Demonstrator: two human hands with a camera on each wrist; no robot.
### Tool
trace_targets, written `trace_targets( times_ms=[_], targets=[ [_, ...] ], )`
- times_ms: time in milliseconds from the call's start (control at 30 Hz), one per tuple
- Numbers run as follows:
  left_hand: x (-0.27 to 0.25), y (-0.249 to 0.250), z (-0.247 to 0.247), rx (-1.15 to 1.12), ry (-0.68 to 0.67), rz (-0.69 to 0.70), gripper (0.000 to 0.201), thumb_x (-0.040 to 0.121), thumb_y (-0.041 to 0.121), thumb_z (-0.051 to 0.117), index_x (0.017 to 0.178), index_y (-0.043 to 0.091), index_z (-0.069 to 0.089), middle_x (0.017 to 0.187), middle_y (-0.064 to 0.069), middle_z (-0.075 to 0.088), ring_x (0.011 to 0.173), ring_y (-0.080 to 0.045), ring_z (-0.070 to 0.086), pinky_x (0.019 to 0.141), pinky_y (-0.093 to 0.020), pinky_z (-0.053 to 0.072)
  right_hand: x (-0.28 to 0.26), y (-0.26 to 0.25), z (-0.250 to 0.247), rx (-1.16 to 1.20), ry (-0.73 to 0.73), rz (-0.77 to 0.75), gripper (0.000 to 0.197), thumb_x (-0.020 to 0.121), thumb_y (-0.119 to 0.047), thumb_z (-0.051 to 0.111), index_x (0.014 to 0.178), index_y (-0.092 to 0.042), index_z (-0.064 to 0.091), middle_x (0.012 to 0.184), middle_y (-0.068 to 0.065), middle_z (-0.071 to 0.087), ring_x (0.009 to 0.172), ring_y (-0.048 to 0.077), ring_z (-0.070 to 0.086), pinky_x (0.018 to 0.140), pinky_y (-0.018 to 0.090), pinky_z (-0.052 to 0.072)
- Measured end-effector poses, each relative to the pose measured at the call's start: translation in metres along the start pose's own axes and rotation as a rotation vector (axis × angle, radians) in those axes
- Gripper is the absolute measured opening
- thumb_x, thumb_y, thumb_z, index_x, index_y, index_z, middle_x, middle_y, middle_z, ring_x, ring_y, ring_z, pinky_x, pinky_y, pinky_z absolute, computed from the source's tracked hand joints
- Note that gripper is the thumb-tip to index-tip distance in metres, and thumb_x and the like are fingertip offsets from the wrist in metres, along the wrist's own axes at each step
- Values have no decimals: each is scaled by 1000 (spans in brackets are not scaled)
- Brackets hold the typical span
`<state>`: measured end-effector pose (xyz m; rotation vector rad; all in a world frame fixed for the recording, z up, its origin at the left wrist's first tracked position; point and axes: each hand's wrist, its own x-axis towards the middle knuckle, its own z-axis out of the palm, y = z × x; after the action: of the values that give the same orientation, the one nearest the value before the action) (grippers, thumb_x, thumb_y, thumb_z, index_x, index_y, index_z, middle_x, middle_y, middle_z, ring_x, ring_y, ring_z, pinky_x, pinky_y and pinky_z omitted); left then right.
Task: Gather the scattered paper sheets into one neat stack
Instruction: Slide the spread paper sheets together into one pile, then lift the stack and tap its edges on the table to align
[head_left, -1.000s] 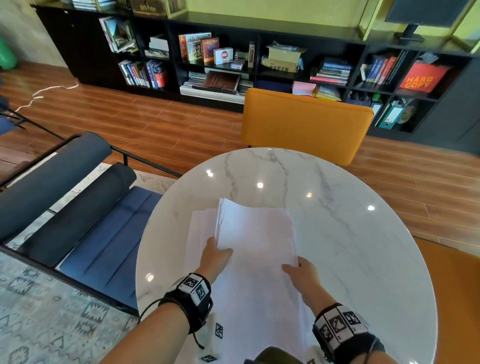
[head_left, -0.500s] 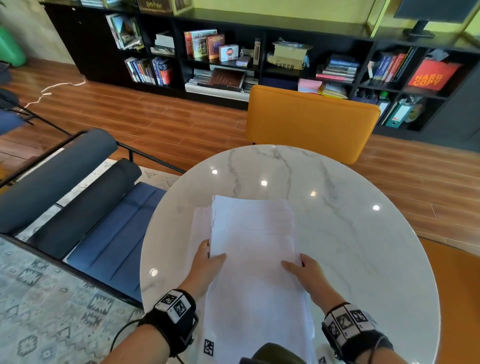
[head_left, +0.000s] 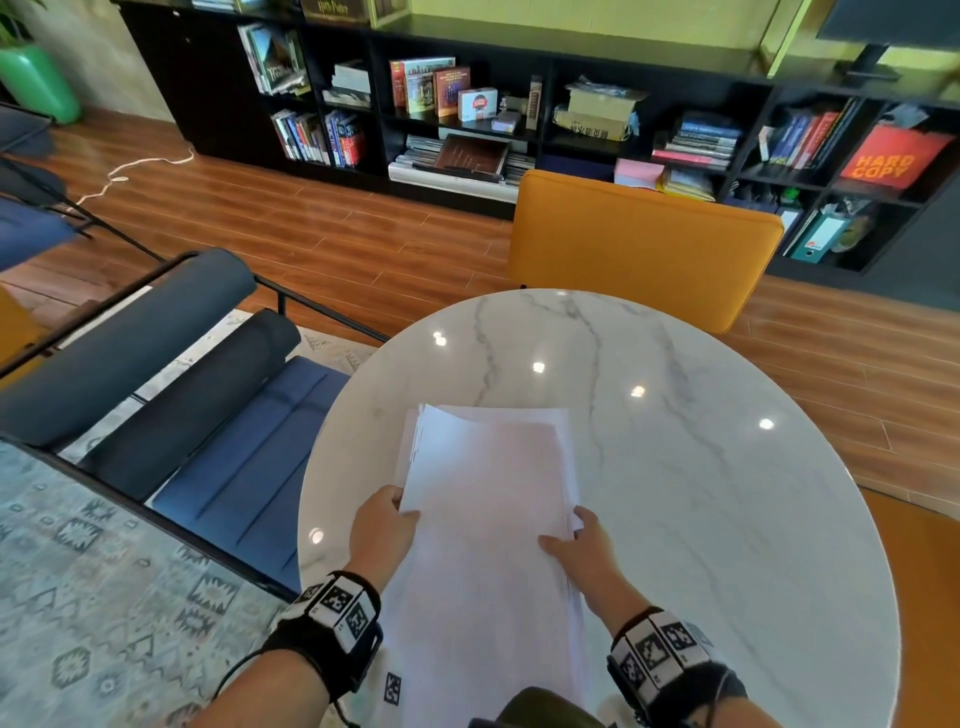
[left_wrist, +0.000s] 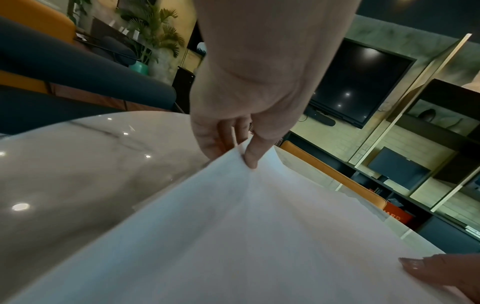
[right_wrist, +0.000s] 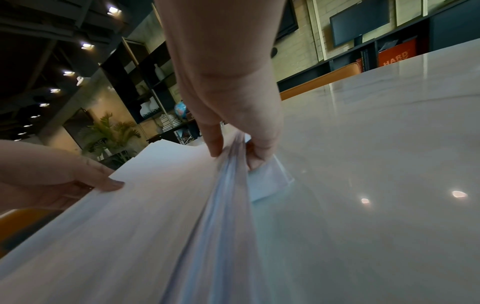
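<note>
Item: paper stack (head_left: 488, 519) on your marble table (head_left: 701, 493). Your left hand (head_left: 382, 530) pinches its left edge. Your right hand (head_left: 584, 545) pinches the right edge; only your right-wrist view shows the fanned edges (right_wrist: 228, 185). Bookshelf (head_left: 519, 104): books.

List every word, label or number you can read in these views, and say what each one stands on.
"HARD COPY": orange-red book cover on the black bookshelf; also partly seen in the right wrist view.
"Harry Potter": dark box on top of the shelf.
Other book spines and the small white box: too small to read.
White paper stack: no readable print.
Black-and-white square wrist markers: patterns only, no words.
</note>
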<state>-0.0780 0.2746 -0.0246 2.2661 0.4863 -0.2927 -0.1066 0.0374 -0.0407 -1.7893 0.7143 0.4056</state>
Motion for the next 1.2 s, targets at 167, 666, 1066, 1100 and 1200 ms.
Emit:
trace_targets(
  times_ms=[167,666,1066,1100,1200],
  targets=[
    [5,-5,-3,144,-3,-129,42,82,24,61,121,6,57,128,-18,41,112,-37,48,96,-37,41,7,-3,8,-177,122,28,85,75,-13,73,145,-3,25,139,23,45,122,37,51,99,44,47],
    [8,-24,-6,-319,-90,-126,40,93,13,48,133,5,45,127,-8,55,120,-32,51,101,-36,38,12,-17,18,-232,195,55,50,87,-10,52,136,-2,42,133,20,54,117,36,55,91,36,46],
    [16,-26,-14,-406,-160,-34,50,92,8,48,139,11,34,130,-3,50,113,-25,50,94,-29,35,12,-17,43,-333,63,-86,8,90,-9,41,89,-16,44,90,7,47,81,21,44,74,28,38],
    [17,-25,-15,-427,-165,-4,49,90,5,48,137,14,37,128,-4,54,109,-25,53,92,-30,39,14,-15,42,-348,44,-88,9,89,-9,41,84,-16,44,86,8,44,77,21,42,70,29,36],
    [12,-16,-19,-520,-168,78,46,87,-3,46,129,15,49,124,-6,61,105,-22,59,86,-29,46,16,-10,35,-392,24,-94,7,89,-24,48,90,-17,45,92,8,43,84,21,44,74,29,35]
  ],
)
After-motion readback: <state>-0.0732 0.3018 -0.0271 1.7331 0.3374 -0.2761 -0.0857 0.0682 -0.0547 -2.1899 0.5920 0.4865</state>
